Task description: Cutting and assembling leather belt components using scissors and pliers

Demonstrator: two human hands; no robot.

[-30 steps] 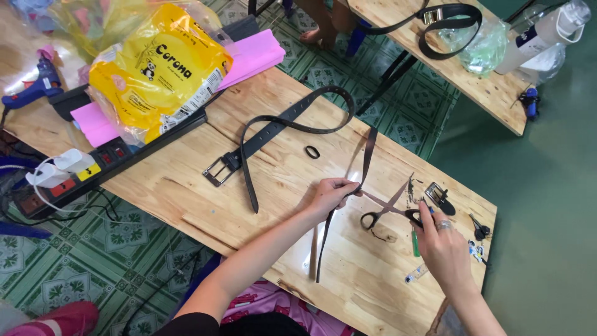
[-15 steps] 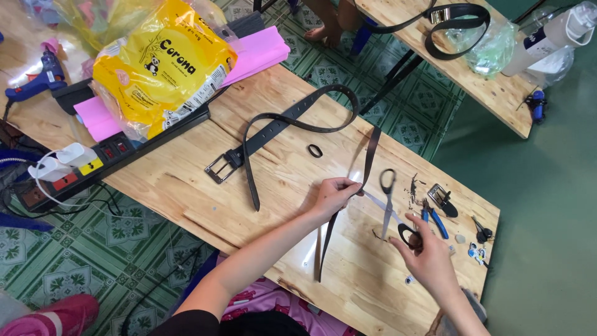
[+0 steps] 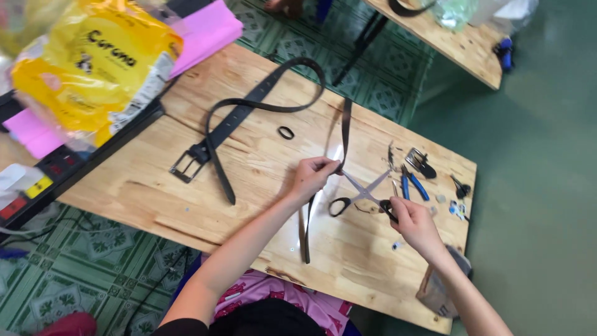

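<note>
Scissors [image 3: 364, 193] lie open mid-table, right hand [image 3: 415, 225] gripping one black handle loop. Left hand [image 3: 312, 177] pinches a thin dark strap [image 3: 324, 186], which looks limp, light and floppy, best pinched beside the blades.

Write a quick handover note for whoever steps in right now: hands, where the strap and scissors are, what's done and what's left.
Left hand: pinching the loose dark strap mid-length, over the wooden table.
Right hand: on one handle of the scissors, blades open and crossed beside the strap.
Nearby: buckled belt, small loop, blue-handled pliers.
Done: strap gripped, scissors opened.
Left: no cut visible yet.
</note>
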